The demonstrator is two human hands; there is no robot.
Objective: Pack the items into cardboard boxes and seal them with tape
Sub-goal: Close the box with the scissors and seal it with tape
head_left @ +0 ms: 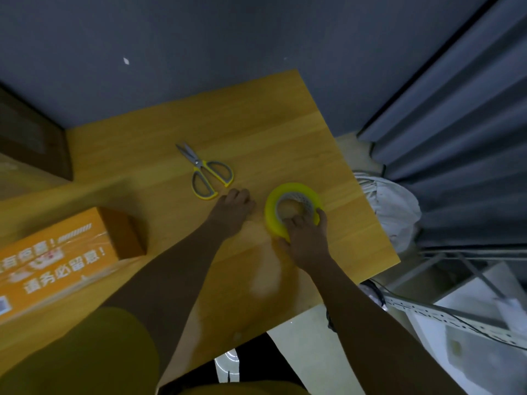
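At the far left of the pale wooden worktop (256,115) lies one orange cardboard box printed with white characters (57,260), its top already glossy with what looks like clear tape, so the packing of this box seems done and the sealing step is in hand or closing. Further right and toward the back lies one pair of scissors with steel blades and yellow-and-grey handles (206,172), blades together, flat on the wood. Just beside the handles rests the left hand (235,210), its fingers curled loosely against the worktop and holding nothing; it is near the scissors but I cannot tell whether it touches them. Right again sits one roll of tape with a yellow outer band and a pale core (293,208), lying flat near the worktop's right edge. The right hand (306,238) grips it, fingers hooked into the core and thumb round the outer rim.

My judgement: the tape is either being lifted or set down. If more sealing is wanted, the next move calls for finding the free end, carrying the roll left to the box, and reaching for the scissors to cut.

Count: one box, one pair of scissors, one tape roll, two hands.
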